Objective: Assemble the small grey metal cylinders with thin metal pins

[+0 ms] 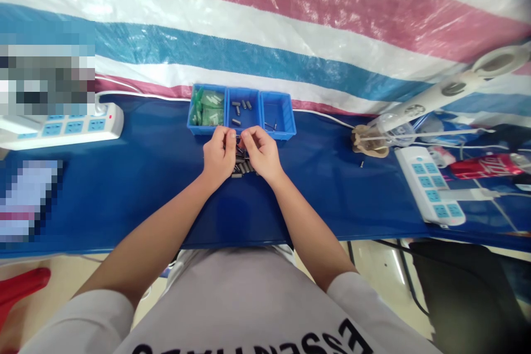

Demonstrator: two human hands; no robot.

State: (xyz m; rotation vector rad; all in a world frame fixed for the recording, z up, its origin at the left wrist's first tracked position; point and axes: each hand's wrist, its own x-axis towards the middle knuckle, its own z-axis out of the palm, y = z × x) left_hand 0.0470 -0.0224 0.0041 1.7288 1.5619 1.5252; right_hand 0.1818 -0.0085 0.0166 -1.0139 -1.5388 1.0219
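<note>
My left hand [219,152] and my right hand [262,152] meet over the blue table, thumbs and fingers pinched close together. Whatever small piece lies between the fingertips is too tiny and covered to name. Just below them lies a pile of small dark metal cylinders [243,168], partly hidden by the hands. Behind the fingers stands a blue three-part bin [277,134]. Its left compartment holds green and clear plastic packets [212,108]. A few dark cylinders [236,121] lie in the middle one, and a couple of thin pins [271,126] in the right one.
Power strips [431,191] [110,121] lie at right and left. On the right are a white handheld fan [423,102], a brown holder [365,141], a red can [485,166] and a loose screw [362,164]. Striped plastic sheeting [249,22] hangs behind the table.
</note>
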